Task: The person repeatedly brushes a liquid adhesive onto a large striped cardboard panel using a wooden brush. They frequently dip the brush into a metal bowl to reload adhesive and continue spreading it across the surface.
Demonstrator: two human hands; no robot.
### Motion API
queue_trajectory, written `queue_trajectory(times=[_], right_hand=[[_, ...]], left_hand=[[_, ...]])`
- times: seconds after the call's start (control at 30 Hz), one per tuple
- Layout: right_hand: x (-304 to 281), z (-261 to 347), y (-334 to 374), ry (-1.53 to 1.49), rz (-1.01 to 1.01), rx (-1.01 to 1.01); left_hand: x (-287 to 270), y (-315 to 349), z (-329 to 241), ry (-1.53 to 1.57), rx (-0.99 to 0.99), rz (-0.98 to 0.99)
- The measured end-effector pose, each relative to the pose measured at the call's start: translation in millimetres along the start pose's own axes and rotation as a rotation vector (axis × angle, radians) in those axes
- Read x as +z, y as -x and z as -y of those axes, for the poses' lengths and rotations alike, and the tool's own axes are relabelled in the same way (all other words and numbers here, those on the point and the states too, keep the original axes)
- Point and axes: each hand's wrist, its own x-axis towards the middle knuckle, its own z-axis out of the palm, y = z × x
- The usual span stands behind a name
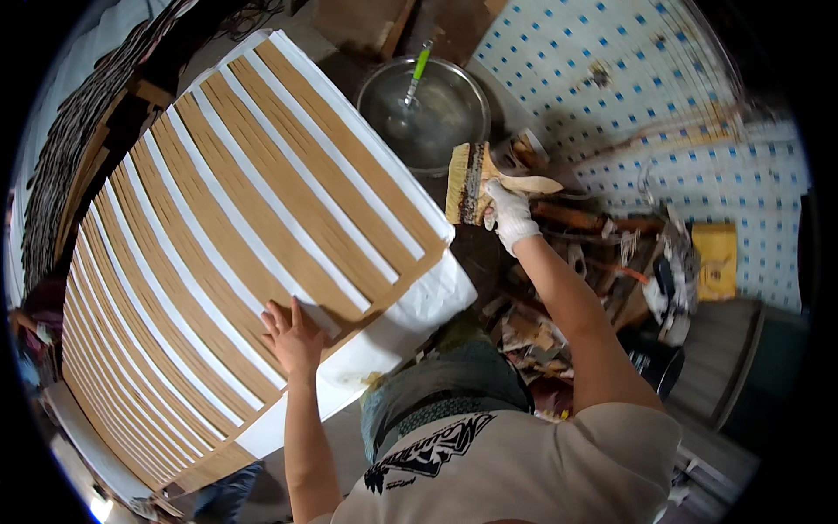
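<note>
My left hand (291, 336) lies flat, fingers spread, on the near edge of a large board (218, 227) covered with rows of tan wooden strips and white paper strips. My right hand (509, 215), in a white glove, grips the wooden handle of a wide flat brush (469, 182). The brush hangs beside the board's right corner, just below a round metal basin (425, 112).
A green-handled tool (418, 70) stands in the basin. Clutter of tools and scraps (602, 262) fills the space to the right. A white pegboard wall with blue dots (628, 87) lies beyond. White paper (419, 306) hangs under the board's near corner.
</note>
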Motion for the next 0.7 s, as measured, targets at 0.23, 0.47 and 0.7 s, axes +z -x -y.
queue_trajectory(times=[0.23, 0.47, 0.7], right_hand=[[81.8, 17.8, -210.7, 0.976, -0.135, -0.387], [89.1, -29.3, -311.9, 0.951, -0.052, -0.425], [72.6, 33.6, -301.3, 0.297, 0.132, 0.136]], left_hand=[[17.4, -21.1, -10.1, -0.036, -0.068, -0.037], [22.3, -26.9, -12.9, 0.010, -0.046, -0.086], [26.0, -28.3, -21.6, 0.110, -0.119, -0.067]])
